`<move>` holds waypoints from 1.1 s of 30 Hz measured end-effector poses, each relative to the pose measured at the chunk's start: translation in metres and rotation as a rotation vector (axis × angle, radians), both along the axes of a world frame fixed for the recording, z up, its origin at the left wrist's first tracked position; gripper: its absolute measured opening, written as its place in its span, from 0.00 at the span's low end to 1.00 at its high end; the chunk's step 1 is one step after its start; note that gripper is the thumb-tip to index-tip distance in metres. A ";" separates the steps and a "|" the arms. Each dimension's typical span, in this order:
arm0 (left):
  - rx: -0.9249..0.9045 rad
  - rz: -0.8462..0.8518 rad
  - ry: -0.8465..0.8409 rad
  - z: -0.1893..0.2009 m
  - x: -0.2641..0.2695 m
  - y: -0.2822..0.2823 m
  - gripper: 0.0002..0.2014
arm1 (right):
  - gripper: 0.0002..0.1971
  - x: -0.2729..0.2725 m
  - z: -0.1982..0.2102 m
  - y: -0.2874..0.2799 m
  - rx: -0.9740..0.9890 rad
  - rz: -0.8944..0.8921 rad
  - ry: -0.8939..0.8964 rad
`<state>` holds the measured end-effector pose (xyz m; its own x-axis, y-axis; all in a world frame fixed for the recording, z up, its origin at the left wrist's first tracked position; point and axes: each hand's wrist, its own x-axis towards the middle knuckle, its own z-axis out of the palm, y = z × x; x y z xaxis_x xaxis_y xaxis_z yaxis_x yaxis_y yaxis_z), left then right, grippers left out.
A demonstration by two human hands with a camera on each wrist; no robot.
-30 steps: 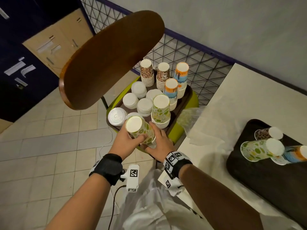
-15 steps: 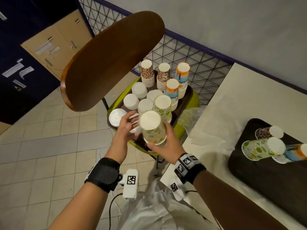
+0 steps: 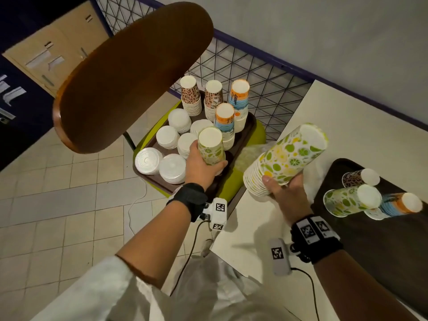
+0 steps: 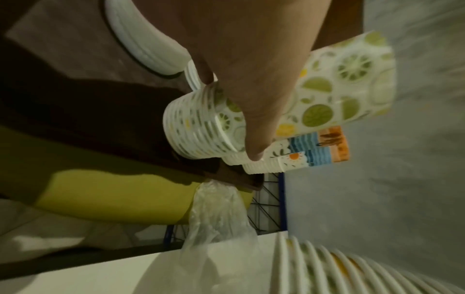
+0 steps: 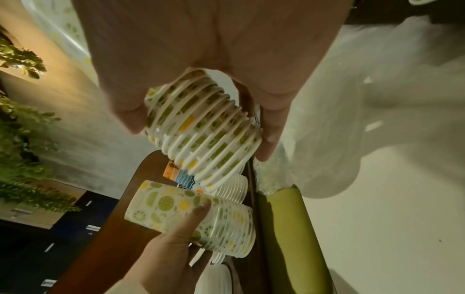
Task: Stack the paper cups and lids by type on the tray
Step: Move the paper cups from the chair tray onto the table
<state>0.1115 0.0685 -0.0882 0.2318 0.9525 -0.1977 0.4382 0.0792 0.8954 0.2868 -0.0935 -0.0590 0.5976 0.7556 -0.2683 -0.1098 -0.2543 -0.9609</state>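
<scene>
We note the left hand (image 3: 201, 166), its fingers (image 5: 198, 208) curled around a short lime-print cup stack (image 3: 211, 145), upside down over the near edge of the brown tray (image 3: 251, 121), lid piles (image 3: 172, 167) just beside its knuckles. To the right, the right hand (image 3: 287, 192) has fingers (image 5: 270, 135) wrapped around a longer lime-print stack (image 3: 287, 158), tilted above the desk (image 3: 361, 126).

1. The head view is evenly and softly lit, sharp in the middle, with straight lines bowed at the edges.
2. The arms cast soft shadows on the table (image 3: 266, 228).
3. Both wrist views are dim, grainy and motion-blurred; warm light glows at the right wrist view's left edge.
</scene>
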 end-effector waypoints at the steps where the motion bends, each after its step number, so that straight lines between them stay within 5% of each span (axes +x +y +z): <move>1: -0.005 0.019 -0.004 -0.006 0.001 0.000 0.47 | 0.39 0.002 -0.002 0.001 -0.007 -0.006 0.034; 10: 0.075 0.054 0.011 -0.033 0.006 -0.006 0.43 | 0.38 0.007 -0.003 0.002 0.004 0.012 0.114; 20: 0.088 0.012 0.160 -0.018 -0.002 -0.027 0.48 | 0.38 0.007 -0.001 -0.014 0.013 0.068 -0.013; 28: 0.112 -0.065 -0.067 0.019 0.003 -0.063 0.38 | 0.37 0.076 0.018 0.006 0.108 -0.321 -0.160; 33: 0.046 -0.154 -0.120 0.020 0.041 -0.070 0.36 | 0.46 0.136 -0.010 0.030 -0.051 -0.450 -0.211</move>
